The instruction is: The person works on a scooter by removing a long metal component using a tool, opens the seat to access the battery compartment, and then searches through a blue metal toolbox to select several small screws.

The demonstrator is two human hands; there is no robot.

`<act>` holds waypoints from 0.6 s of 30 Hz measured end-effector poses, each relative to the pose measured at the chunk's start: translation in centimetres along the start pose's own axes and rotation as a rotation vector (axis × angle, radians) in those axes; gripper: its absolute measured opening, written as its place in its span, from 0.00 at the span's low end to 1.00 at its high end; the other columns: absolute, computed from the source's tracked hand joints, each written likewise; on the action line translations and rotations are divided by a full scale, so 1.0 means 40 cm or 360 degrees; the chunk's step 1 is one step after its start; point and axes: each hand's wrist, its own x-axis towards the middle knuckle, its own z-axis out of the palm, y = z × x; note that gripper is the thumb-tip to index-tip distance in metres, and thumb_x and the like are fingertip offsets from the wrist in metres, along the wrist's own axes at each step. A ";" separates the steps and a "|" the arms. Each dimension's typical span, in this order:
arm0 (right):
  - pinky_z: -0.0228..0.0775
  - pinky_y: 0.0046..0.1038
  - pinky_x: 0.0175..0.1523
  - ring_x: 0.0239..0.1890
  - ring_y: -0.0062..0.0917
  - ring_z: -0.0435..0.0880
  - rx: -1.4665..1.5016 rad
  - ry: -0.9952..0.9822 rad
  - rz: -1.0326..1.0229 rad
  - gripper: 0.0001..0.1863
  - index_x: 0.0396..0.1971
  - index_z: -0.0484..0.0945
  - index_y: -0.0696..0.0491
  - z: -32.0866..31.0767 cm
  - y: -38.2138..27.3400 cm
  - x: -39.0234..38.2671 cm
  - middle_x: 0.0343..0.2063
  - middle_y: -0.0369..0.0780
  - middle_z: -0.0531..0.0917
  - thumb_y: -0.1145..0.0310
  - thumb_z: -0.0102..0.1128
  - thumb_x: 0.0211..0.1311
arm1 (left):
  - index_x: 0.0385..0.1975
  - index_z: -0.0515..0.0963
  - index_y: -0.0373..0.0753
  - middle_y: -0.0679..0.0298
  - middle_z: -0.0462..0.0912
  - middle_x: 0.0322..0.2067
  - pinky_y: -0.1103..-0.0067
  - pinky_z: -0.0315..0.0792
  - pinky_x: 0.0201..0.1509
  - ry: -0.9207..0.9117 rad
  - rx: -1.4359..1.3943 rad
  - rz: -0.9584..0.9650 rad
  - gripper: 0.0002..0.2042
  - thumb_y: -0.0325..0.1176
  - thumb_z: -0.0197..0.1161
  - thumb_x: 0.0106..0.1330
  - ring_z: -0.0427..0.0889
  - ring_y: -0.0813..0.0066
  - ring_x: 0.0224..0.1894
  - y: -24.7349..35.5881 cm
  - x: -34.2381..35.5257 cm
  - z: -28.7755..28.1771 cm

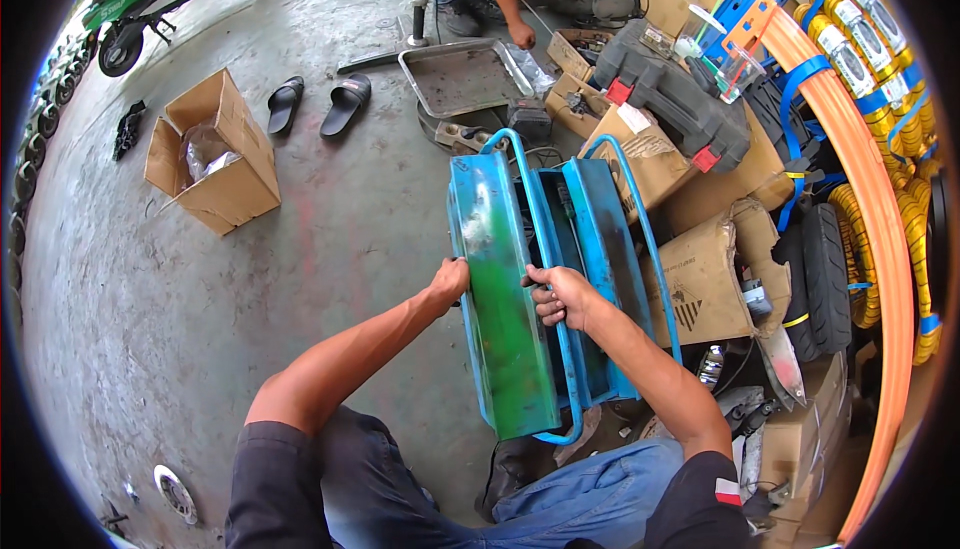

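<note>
A blue metal cantilever toolbox (508, 344) with two tubular carrying handles lies between my knees and the clutter. Its left lid is smeared with green paint, and a dark gap shows between the two halves. My left hand (452, 280) is closed on the outer left edge of that lid, its fingertips hidden behind the metal. Across from it, my right hand (562, 297) has its fingers curled at the lid's inner edge, beside the left handle bar (540, 214). What lies inside the toolbox is mostly in shadow.
To the left stand an open cardboard box (225, 194) and black slides (346, 106). Beyond the toolbox lies a metal tray (465, 79), near another person's hand (521, 35). Cartons, a grey tool case (680, 99), a tire (827, 279) and orange strapping (885, 249) crowd the right.
</note>
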 end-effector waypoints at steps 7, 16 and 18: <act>0.70 0.26 0.30 0.27 0.20 0.75 -0.0488 0.0454 -0.0577 0.19 0.44 0.73 0.57 -0.043 0.003 0.057 0.24 0.35 0.75 0.54 0.55 0.67 | 0.59 0.64 0.33 0.54 0.75 0.49 0.61 0.76 0.45 -0.0053 -0.0052 -0.0005 0.27 0.51 0.43 0.73 0.79 0.60 0.44 0.023 -0.032 0.009; 0.77 0.35 0.41 0.40 0.31 0.84 -0.0737 0.0871 -0.0760 0.29 0.48 0.72 0.65 -0.036 -0.065 0.128 0.35 0.46 0.81 0.50 0.57 0.64 | 0.70 0.49 0.39 0.48 0.70 0.57 0.60 0.72 0.52 0.0053 0.0071 0.0137 0.35 0.55 0.44 0.72 0.75 0.55 0.54 0.089 -0.123 -0.035; 0.78 0.32 0.35 0.33 0.29 0.84 -0.0417 0.0709 -0.0679 0.28 0.48 0.71 0.64 -0.033 -0.074 0.124 0.34 0.45 0.81 0.52 0.58 0.64 | 0.72 0.44 0.43 0.48 0.64 0.64 0.57 0.70 0.58 0.0017 0.0080 0.0158 0.35 0.56 0.43 0.73 0.70 0.52 0.61 0.102 -0.132 -0.030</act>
